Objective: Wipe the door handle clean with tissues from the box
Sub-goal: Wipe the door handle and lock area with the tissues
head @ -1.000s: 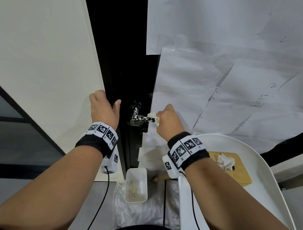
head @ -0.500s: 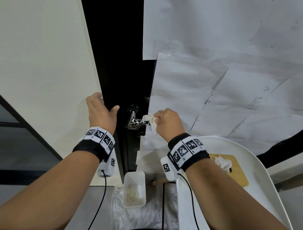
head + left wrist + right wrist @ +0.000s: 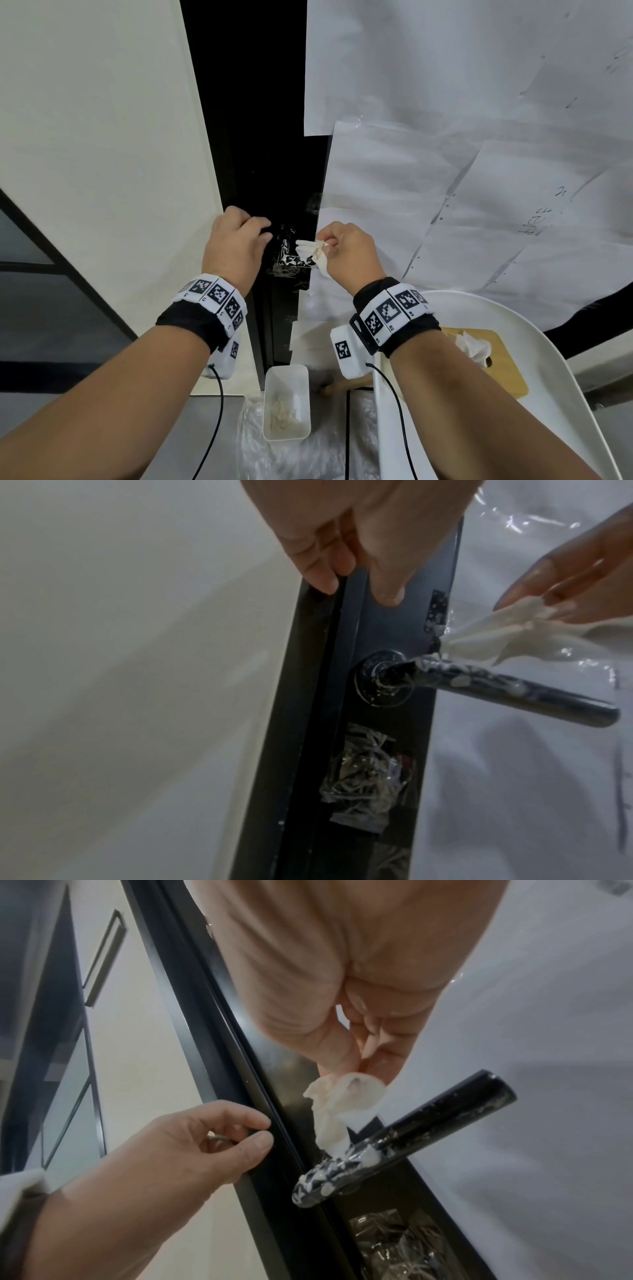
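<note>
Now your right hand [image 3: 349,253] pinches a tissue [image 3: 337,1110] between thumb and fingertips, its tip touching the smeared handle [image 3: 496,688] near the rose. Your left hand [image 3: 234,250] grips the black door [image 3: 387,626] edge, fingers curled. Behind: paper sheets [image 3: 445,171], a white chair [image 3: 513,411].

Faint handwritten marks are seen on the paper sheets [image 3: 479,205] taped to the door, but none can be read. Square black-and-white coded tags are carried on the wristbands [image 3: 219,298]; tiny characters beneath them cannot be made out.
</note>
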{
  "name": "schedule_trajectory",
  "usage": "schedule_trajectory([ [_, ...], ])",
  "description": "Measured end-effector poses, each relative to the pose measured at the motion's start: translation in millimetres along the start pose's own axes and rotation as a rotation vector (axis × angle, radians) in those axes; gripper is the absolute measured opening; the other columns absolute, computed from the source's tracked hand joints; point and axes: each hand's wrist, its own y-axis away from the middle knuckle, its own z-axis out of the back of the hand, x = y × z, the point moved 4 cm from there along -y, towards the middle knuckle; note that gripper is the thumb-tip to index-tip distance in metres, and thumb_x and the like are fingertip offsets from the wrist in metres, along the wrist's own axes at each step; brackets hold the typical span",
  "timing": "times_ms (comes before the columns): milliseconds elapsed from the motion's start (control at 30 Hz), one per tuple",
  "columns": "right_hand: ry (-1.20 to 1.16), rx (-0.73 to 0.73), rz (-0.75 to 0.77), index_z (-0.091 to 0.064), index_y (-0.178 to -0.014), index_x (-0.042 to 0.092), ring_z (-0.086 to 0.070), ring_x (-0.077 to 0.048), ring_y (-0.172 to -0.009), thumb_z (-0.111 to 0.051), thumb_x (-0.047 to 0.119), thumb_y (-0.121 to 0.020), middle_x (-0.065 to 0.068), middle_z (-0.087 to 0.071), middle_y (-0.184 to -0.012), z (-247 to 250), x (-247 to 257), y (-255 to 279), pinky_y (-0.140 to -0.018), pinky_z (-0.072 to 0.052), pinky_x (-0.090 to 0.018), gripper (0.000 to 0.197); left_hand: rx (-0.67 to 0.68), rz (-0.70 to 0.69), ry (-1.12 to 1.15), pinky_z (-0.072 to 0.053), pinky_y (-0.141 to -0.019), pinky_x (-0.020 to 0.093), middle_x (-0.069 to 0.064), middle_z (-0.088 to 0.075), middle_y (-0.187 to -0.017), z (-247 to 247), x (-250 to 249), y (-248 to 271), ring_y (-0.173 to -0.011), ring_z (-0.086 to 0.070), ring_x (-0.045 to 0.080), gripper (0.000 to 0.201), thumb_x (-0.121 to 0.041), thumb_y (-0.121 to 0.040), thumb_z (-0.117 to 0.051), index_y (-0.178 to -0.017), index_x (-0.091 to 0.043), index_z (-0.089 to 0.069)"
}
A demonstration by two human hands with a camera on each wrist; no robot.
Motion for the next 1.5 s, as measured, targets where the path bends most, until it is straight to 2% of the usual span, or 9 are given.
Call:
schedule_trajectory([
  [167,-0.091,0.003,0.003,-0.061,-0.107,0.013,-0.058,-0.016,-0.089,-0.045,-0.008,-0.081,-0.005,-0.06,-0.098,2.5,4.9,3.8,-0.086,-0.05,-0.027,0.037,0.057,-0.043,-0.023,-0.042,-0.083,0.036,0.0,-0.052,-0.109,-6.9,-10.5,0.8,-0.097,-0.046,0.025,0.023,-0.03,-0.083,-0.07,-0.106,-0.027,-0.07],
  [333,-0.162,-0.028,0.011,-0.058,-0.094,0.011,-0.058,-0.017,-0.076,-0.053,-0.003,-0.083,-0.003,-0.062,-0.085,9.4,6.4,7.5,-0.07,-0.049,-0.026,0.018,0.23,-0.071,-0.051,-0.022,-0.092,0.034,-0.014,-0.046,-0.122,-19.0,-29.7,4.3,-0.115,-0.035,0.018,0.027,-0.048,-0.083,-0.063,-0.11,-0.044,-0.064],
  [433,-0.165,-0.054,0.007,-0.062,-0.083,0.011,-0.053,-0.009,-0.066,-0.054,-0.003,-0.083,0.002,-0.059,-0.079,14.2,3.2,7.4,-0.061,-0.042,-0.018,0.017,0.255,-0.049,-0.031,-0.021,-0.09,0.033,-0.016,-0.045,-0.121,-21.9,-34.6,3.6,-0.117,-0.034,0.016,0.018,-0.05,-0.083,-0.061,-0.098,-0.041,-0.066],
  [600,-0.078,-0.006,0.014,-0.068,-0.091,0.015,-0.062,-0.016,-0.086,-0.059,0.021,-0.089,-0.003,-0.061,-0.1,15.8,5.8,10.3,-0.079,-0.05,-0.025,0.011,0.259,0.01,-0.026,-0.023,-0.087,0.033,-0.017,-0.047,-0.116,-21.6,-37.0,-0.7,-0.115,-0.035,0.015,0.018,-0.051,-0.083,-0.06,-0.085,-0.035,-0.066],
  [700,-0.04,0.02,0.021,-0.067,-0.093,0.017,-0.061,-0.015,-0.087,-0.064,0.037,-0.085,-0.003,-0.053,-0.105,12.1,4.9,10.9,-0.076,-0.048,-0.021,0.022,0.242,0.051,-0.002,-0.022,-0.086,0.032,-0.017,-0.049,-0.115,-18.2,-38.2,-3.0,-0.115,-0.036,0.016,0.016,-0.049,-0.081,-0.063,-0.08,-0.033,-0.067],
  [967,0.092,-0.088,-0.027,-0.069,-0.086,0.012,-0.059,-0.016,-0.077,-0.058,0.012,-0.086,-0.004,-0.065,-0.09,18.1,-5.7,2.2,-0.067,-0.043,-0.024,0.011,0.258,0.117,0.071,-0.018,-0.087,0.033,-0.02,-0.051,-0.116,-12.7,-31.7,-6.9,-0.118,-0.033,0.016,0.01,-0.038,-0.086,-0.062,-0.083,-0.035,-0.071],
  [1267,0.042,-0.18,-0.024,-0.069,-0.084,0.011,-0.054,-0.011,-0.071,-0.058,0.005,-0.085,0.004,-0.062,-0.08,30.6,-3.2,-2.1,-0.068,-0.04,-0.018,0.013,0.126,0.159,0.162,-0.018,-0.084,0.03,-0.017,-0.054,-0.092,-5.9,-30.8,-9.5,-0.104,-0.042,0.012,0.013,-0.025,-0.092,-0.057,-0.092,-0.031,-0.069],
  [1400,0.0,-0.169,-0.065,-0.067,-0.083,0.012,-0.059,-0.016,-0.07,-0.057,0.005,-0.086,0.003,-0.062,-0.074,29.2,-8.3,-2.4,-0.064,-0.043,-0.02,0.012,0.162,0.138,0.158,-0.024,-0.084,0.033,-0.014,-0.059,-0.089,-8.3,-33.4,-10.6,-0.102,-0.046,0.012,0.012,-0.025,-0.093,-0.055,-0.092,-0.031,-0.065],
  [1500,-0.088,-0.218,-0.066,-0.066,-0.083,0.013,-0.062,-0.017,-0.076,-0.057,0.004,-0.084,-0.001,-0.067,-0.081,33.5,-6.1,-2.7,-0.068,-0.047,-0.02,0.013,0.121,0.087,0.262,-0.042,-0.087,0.04,-0.015,-0.056,-0.088,-9.6,-34.4,-15.0,-0.093,-0.053,0.013,0.013,-0.018,-0.09,-0.06,-0.09,-0.027,-0.069],
])
